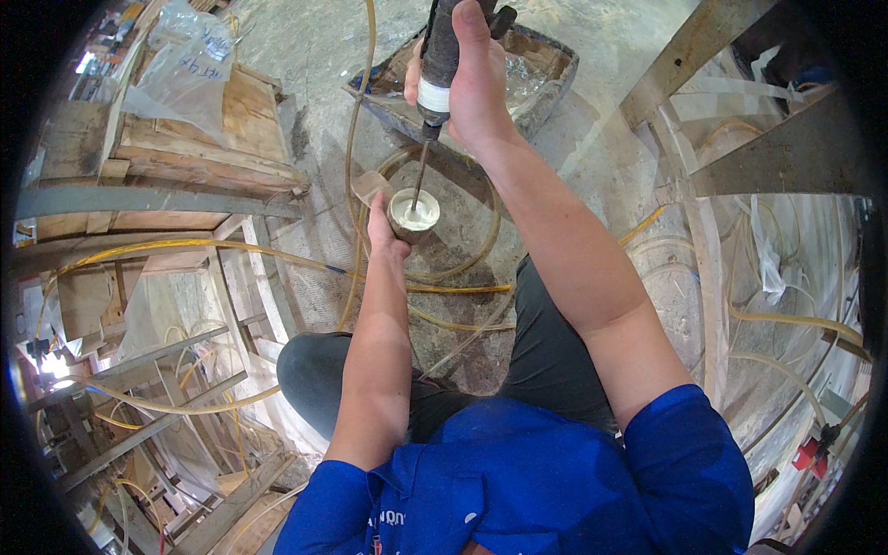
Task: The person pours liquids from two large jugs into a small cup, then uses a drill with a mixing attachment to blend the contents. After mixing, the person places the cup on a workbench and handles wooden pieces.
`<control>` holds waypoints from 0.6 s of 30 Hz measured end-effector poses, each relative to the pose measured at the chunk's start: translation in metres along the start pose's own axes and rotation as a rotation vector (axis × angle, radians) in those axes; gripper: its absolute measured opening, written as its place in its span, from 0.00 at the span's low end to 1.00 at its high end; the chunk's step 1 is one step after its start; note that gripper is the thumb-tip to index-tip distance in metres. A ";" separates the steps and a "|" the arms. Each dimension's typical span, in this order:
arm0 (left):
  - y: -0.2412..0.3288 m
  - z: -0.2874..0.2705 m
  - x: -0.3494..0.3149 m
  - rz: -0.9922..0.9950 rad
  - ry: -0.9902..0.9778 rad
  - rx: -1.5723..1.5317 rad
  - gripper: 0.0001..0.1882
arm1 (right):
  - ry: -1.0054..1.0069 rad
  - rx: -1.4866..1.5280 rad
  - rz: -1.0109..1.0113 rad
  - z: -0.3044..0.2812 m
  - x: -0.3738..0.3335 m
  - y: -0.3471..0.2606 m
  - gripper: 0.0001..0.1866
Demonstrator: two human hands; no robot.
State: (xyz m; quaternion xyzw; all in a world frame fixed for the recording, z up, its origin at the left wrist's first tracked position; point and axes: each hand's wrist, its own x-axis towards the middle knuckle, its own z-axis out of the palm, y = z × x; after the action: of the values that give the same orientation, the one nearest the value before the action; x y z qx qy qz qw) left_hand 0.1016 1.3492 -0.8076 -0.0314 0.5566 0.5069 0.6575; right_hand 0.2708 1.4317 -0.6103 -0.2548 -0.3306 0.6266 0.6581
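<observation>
Cup [418,237] in part-hidden, curled left fingers [377,215], top-cropped power tool [439,57] in curled right fingers [474,44]

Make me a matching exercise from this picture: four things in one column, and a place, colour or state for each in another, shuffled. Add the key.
Things
1. cup
2. dark tool
3. shirt
4. plastic bag

Descriptions
A. bright blue
B. held in the left hand
C. at the picture's upper left
D. gripped in the right hand

Pairs: 1-B, 2-D, 3-A, 4-C
</observation>
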 end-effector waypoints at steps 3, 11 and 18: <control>-0.003 0.001 0.004 -0.013 0.007 0.019 0.26 | 0.010 -0.006 0.001 -0.002 0.001 0.000 0.28; -0.003 -0.011 0.014 -0.005 -0.002 -0.001 0.27 | 0.023 -0.021 0.015 0.000 0.000 -0.002 0.29; -0.005 -0.001 0.008 0.002 0.036 0.040 0.25 | 0.021 -0.041 0.009 -0.002 0.000 -0.001 0.30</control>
State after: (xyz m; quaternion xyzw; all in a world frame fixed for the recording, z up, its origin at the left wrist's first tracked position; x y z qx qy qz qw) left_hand 0.1032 1.3508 -0.8167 -0.0268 0.5782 0.4957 0.6475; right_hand 0.2735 1.4323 -0.6106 -0.2763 -0.3354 0.6199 0.6533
